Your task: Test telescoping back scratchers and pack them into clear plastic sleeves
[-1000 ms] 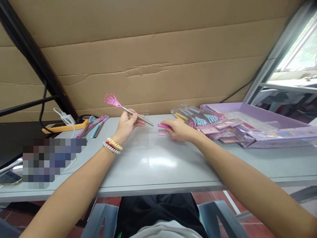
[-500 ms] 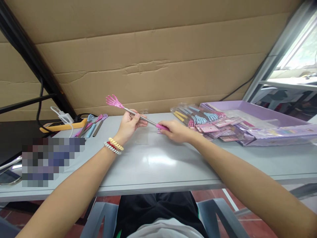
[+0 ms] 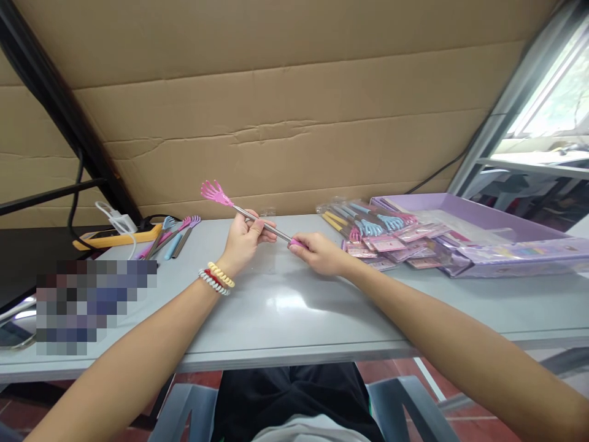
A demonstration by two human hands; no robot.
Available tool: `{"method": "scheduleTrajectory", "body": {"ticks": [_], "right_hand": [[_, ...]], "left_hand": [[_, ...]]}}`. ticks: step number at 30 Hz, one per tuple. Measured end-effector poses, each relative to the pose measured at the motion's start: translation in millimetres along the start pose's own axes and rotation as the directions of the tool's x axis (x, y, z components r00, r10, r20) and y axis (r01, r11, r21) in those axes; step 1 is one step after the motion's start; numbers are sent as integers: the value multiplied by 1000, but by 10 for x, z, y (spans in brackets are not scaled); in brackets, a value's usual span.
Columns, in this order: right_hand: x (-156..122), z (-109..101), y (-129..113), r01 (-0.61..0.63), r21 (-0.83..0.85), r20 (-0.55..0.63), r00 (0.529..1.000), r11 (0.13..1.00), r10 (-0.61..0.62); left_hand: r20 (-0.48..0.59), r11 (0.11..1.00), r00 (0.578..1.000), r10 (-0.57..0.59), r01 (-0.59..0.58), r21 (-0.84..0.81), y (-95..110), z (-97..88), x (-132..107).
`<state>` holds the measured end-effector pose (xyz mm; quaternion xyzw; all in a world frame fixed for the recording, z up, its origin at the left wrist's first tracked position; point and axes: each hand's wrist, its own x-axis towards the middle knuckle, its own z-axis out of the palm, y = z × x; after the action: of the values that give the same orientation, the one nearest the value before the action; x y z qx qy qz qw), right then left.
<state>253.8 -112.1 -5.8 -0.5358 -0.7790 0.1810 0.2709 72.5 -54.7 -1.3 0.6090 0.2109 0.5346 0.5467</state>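
Note:
My left hand [image 3: 243,236] pinches the steel shaft of a pink back scratcher [image 3: 216,194], whose claw-shaped head points up and to the left. My right hand [image 3: 319,252] is closed round the scratcher's pink handle end [image 3: 296,243], just above the grey table [image 3: 285,307]. Both hands hold the same scratcher over the middle of the table. Beaded bracelets ring my left wrist [image 3: 216,277].
Loose blue, pink and purple scratchers [image 3: 172,236] lie at the back left beside a yellow power strip [image 3: 117,238]. Packaged scratchers [image 3: 368,230] are piled to the right against a purple box [image 3: 483,236]. A cardboard wall [image 3: 285,110] stands behind the table.
My right hand lifted the pink handle off the table and brought it onto the end of the steel shaft held by my left hand; the two parts now sit joined.

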Motion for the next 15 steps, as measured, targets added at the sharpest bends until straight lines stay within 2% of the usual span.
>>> {"method": "scheduleTrajectory", "body": {"ticks": [9, 15], "right_hand": [[-11, 102, -56, -22, 44, -41, 999, 999, 24], [-9, 146, -33, -16, 115, -31, 999, 993, 20]], "left_hand": [[-30, 998, 998, -57, 56, -41, -51, 35, -11], [-35, 996, 996, -79, 77, -43, -82, 140, -83]]}}
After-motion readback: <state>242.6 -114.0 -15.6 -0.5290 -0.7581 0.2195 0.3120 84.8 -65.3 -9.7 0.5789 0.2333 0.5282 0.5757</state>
